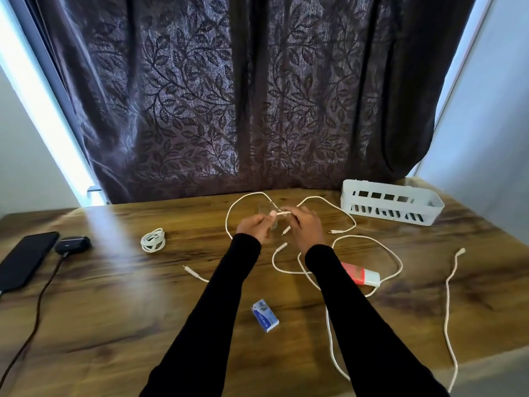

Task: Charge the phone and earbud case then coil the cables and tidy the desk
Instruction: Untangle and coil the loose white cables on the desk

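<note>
From the head camera we see the phone [27, 260] and the earbud case [73, 244] lying together at the desk's [114, 310] far left edge, each seemingly fed by a dark cable [37, 305], so we judge charging under way. Our left hand [253, 229] and right hand [305, 227] both pinch a white cable [347, 217] above mid-desk, its plug end stretched between them, probably to start a loop. A coiled cable [153, 240] already rests left of our hands. Loose white cables [448, 296] sprawl near the white basket [392, 207], a likely home for clutter.
</note>
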